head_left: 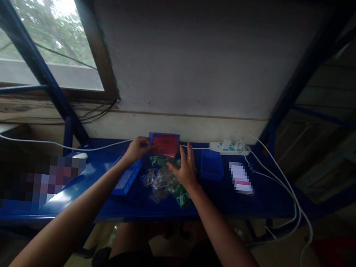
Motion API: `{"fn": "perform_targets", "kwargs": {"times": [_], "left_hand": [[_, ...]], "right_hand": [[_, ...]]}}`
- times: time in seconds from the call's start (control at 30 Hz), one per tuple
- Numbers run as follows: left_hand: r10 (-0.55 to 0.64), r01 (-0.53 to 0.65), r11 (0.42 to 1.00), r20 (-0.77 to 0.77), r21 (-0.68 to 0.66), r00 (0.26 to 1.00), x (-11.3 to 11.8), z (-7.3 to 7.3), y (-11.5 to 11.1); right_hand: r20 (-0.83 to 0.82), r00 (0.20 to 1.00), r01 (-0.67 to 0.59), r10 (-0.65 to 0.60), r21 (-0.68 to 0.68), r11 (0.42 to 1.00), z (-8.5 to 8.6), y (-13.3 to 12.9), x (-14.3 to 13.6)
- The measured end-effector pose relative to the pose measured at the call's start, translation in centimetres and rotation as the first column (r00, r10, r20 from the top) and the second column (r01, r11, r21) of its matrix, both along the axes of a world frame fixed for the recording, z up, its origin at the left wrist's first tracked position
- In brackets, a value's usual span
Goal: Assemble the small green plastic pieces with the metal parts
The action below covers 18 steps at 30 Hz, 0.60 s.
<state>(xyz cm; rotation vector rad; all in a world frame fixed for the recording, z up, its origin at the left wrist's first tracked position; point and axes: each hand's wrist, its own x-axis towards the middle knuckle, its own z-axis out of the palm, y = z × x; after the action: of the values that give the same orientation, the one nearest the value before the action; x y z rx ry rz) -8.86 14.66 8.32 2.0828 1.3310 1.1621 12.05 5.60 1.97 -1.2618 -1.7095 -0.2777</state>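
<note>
A red plastic bag [166, 145] lies over a blue bin [164, 134] at the back middle of the blue table. My left hand [138, 150] is at the bag's left edge, its thumb and fingers closed on the red plastic there. To the right of the bag, my right hand [186, 170] is open, fingers spread and raised, with a ring on one finger. Beneath and between my hands are clear plastic packets [160, 182] with small contents I cannot make out. Green pieces [182, 196], some under clear plastic, lie among them.
Blue trays stand on either side, one at the left [126, 182] and one at the right [212, 165]. A white power strip [227, 147] with cables sits along the wall. Farther right lies a blurred phone-like object [241, 178]. Blue frame posts flank the table [145, 213].
</note>
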Motion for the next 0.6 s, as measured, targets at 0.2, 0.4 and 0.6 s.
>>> {"fn": "perform_targets", "kwargs": {"times": [0.2,0.4,0.6], "left_hand": [[-0.164,0.194,0.973,-0.223,0.122,0.961,0.7,-1.3,-2.1],[-0.254,0.276,0.961,-0.316,0.026,0.914,0.3,0.1,-2.7],[-0.132,0.13,0.991,-0.128,-0.025,0.983,-0.6,2.8,-3.4]], "right_hand": [[0.053,0.999,-0.01,0.011,-0.029,1.0,-0.7,0.4,0.6],[0.098,0.99,-0.099,0.104,-0.055,0.994,-0.3,0.3,1.1],[0.223,0.926,-0.237,0.305,-0.286,0.929,0.3,-0.8,0.9]]}}
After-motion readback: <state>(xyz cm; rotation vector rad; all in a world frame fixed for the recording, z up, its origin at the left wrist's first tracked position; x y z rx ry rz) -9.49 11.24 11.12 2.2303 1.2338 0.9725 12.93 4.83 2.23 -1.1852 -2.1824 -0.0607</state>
